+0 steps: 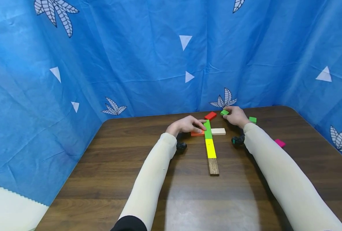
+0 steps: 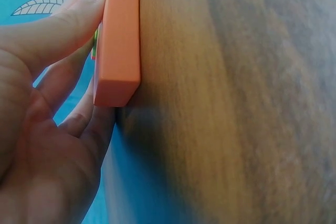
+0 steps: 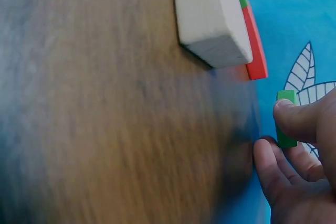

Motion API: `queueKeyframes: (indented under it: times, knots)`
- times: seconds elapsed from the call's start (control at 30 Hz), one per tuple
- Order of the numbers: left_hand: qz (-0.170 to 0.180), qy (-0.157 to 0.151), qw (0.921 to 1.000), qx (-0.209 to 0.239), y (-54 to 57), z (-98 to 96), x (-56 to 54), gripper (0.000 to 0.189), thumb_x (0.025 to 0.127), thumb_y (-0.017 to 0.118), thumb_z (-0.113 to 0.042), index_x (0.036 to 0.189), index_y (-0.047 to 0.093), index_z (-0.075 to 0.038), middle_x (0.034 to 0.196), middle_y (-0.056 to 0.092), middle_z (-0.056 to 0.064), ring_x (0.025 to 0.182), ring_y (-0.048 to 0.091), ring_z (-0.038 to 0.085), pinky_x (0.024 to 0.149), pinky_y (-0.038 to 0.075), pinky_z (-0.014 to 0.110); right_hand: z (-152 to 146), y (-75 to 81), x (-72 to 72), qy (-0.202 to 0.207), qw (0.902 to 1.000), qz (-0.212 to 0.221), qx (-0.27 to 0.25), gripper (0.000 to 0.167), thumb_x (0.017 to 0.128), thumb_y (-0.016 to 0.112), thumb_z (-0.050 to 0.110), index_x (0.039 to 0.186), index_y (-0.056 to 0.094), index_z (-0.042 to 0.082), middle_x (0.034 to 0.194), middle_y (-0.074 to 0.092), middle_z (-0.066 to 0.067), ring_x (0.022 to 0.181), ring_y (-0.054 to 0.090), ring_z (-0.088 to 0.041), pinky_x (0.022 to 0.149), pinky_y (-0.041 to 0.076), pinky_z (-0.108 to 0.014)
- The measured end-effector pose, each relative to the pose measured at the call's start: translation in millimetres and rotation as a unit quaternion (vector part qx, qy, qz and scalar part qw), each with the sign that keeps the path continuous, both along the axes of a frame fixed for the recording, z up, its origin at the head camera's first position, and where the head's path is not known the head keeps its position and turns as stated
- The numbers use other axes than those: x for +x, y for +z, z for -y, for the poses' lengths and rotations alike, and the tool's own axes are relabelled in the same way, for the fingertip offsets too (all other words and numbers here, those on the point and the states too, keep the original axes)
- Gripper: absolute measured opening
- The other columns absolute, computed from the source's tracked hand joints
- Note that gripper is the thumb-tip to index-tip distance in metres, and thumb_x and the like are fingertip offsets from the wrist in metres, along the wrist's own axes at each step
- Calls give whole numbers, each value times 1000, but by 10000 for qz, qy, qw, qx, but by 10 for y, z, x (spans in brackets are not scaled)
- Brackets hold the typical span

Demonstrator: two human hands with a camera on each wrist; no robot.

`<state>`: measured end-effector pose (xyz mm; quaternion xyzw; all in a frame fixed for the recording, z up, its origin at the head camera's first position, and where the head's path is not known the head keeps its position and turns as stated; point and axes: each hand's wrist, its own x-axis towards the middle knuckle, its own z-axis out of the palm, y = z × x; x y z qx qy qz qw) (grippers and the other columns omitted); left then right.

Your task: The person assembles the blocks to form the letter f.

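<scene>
My left hand (image 1: 186, 124) rests at the cross-shaped row of flat blocks, its thumb on the orange block (image 2: 119, 30) and its fingertips against the green block (image 1: 207, 129). Toward me, a yellow block (image 1: 210, 148) and a brown wooden block (image 1: 213, 166) continue that line. A pale wooden block (image 1: 218, 131) sticks out to the right of the green one. Farther back, my right hand (image 1: 236, 116) pinches a small green block (image 3: 286, 129) between thumb and fingers. Left of that hand, a red block (image 1: 210, 115) lies at an angle beyond the row's far end.
Another green block (image 1: 252, 120) lies to the right of my right hand. A magenta block (image 1: 280, 143) is partly hidden behind the right sleeve. The brown wooden table (image 1: 124, 154) ends at a blue patterned curtain (image 1: 147, 64) at the back and sides.
</scene>
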<state>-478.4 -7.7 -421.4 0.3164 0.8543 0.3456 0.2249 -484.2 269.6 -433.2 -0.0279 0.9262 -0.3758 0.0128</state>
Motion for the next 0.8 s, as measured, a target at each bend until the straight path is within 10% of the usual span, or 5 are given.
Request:
queueKeyframes:
  times: [0.8]
  knots:
    - [79,146,9999,24,-14,-18,-62,27,96,73,-12,122,79,-18,161,48,-4,155,33,18,119,40,31,50,-79,-230,7,10000,40,22,50,102,59,7,150,49,-2,154,45,-29,139,42,-45,118,36,-60]
